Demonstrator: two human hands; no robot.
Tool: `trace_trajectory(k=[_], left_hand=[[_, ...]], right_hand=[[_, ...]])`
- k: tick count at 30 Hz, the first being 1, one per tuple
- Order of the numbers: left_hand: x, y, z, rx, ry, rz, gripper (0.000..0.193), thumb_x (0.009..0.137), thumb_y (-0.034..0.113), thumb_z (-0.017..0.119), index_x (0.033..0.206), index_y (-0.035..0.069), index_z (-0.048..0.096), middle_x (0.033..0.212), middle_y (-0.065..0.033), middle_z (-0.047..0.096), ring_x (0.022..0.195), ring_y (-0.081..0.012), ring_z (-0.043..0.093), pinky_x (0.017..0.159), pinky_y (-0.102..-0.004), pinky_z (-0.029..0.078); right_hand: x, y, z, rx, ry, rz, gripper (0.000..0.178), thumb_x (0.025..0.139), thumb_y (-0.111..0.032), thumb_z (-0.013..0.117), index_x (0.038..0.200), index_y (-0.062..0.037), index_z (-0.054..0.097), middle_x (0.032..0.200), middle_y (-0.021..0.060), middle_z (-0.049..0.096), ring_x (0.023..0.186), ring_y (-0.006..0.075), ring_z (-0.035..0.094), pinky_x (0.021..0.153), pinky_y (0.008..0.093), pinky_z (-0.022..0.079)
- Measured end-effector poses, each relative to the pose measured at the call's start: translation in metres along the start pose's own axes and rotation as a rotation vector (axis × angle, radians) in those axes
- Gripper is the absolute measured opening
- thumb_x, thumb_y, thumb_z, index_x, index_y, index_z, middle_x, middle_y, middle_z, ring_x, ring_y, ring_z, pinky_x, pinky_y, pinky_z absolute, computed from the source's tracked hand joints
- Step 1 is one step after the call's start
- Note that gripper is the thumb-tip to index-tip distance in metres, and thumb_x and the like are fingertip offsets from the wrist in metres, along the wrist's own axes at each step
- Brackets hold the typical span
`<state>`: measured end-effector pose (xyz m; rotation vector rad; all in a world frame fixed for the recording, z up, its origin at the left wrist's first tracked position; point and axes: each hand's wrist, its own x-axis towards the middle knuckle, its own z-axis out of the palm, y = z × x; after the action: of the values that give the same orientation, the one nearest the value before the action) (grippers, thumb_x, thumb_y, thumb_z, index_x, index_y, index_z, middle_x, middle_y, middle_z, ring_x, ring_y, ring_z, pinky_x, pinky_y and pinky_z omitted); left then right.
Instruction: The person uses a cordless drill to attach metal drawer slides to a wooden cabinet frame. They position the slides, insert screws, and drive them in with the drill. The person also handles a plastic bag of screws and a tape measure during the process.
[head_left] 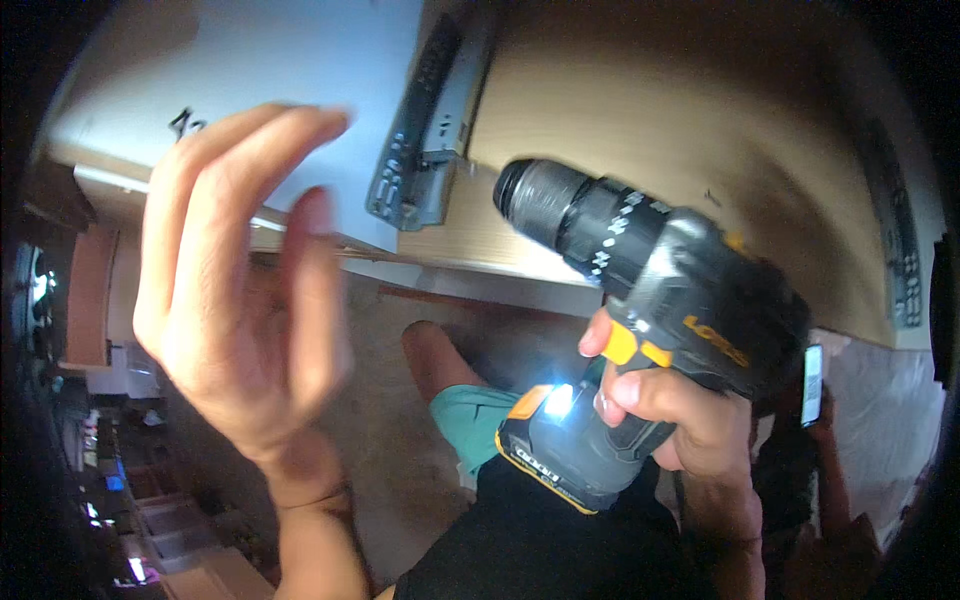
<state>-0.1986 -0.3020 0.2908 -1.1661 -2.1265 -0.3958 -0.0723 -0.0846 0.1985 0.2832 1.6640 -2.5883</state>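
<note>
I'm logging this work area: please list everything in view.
drill: one, black with yellow, centre-right
metal rails: two, grey, upper centre and far right
wooden panel: one, tan, top
pale panel: one, bluish white, upper left
phone: one, pale screen, right, in another person's hand
clutter: uncountable, mixed colours, left edge
floor: one, grey-brown, lower centre
shorts: one pair, green, lower centre
top: one, black, bottom centre
left grip: one, bare, left, empty
right grip: one, bare, on drill

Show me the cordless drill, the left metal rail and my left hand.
Cordless drill (pixel 705 300), head view: motor housing.
Left metal rail (pixel 417 118), head view: dark strip.
Left hand (pixel 225 320), head view: mid-hand.
</note>
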Motion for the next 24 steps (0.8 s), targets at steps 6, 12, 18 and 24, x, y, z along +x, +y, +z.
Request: trace_trajectory(k=[6,12,18,24], left_hand=[[-0.015,0.013,-0.022,0.759,-0.578,0.217,0.035,0.081,0.014,0.077,0.115,0.017,0.076,0.142,-0.0014,0.063,0.142,-0.0259,0.051,0.126,-0.0580,0.022],[-0.002,0.009,-0.027,0.897,-0.703,0.408,0.040,0.083,0.023,0.073,0.122,0.031,0.075,0.138,0.0001,0.062,0.133,-0.0238,0.054,0.124,-0.0573,0.026],[0.016,-0.003,-0.021,0.909,-0.798,0.532,0.041,0.083,0.023,0.072,0.123,0.028,0.075,0.132,-0.0031,0.063,0.124,-0.0275,0.055,0.115,-0.0551,0.035],[0.036,0.017,-0.015,0.819,-0.898,0.433,0.043,0.078,0.017,0.078,0.121,0.017,0.074,0.128,-0.0051,0.064,0.120,-0.0293,0.056,0.110,-0.0492,0.041]], right_hand=[[-0.024,0.040,-0.035,0.104,-0.037,-0.162,0.046,0.079,-0.013,0.067,0.120,0.0062,0.058,0.082,0.0108,0.064,0.064,0.0154,0.063,0.060,0.0286,0.051],[-0.037,0.107,-0.042,0.044,-0.115,-0.371,0.058,0.087,-0.015,0.073,0.138,0.0029,0.053,0.097,0.0107,0.071,0.077,0.0145,0.068,0.069,0.0271,0.056],[-0.021,0.124,-0.038,0.225,-0.338,-0.405,0.059,0.094,-0.017,0.074,0.146,0.0034,0.054,0.105,0.0074,0.074,0.088,0.0124,0.071,0.083,0.0253,0.056],[0.006,0.162,-0.047,0.211,-0.625,-0.432,0.074,0.082,-0.015,0.078,0.148,0.0023,0.051,0.146,0.0191,0.059,0.118,0.0255,0.069,0.102,0.0363,0.053]])
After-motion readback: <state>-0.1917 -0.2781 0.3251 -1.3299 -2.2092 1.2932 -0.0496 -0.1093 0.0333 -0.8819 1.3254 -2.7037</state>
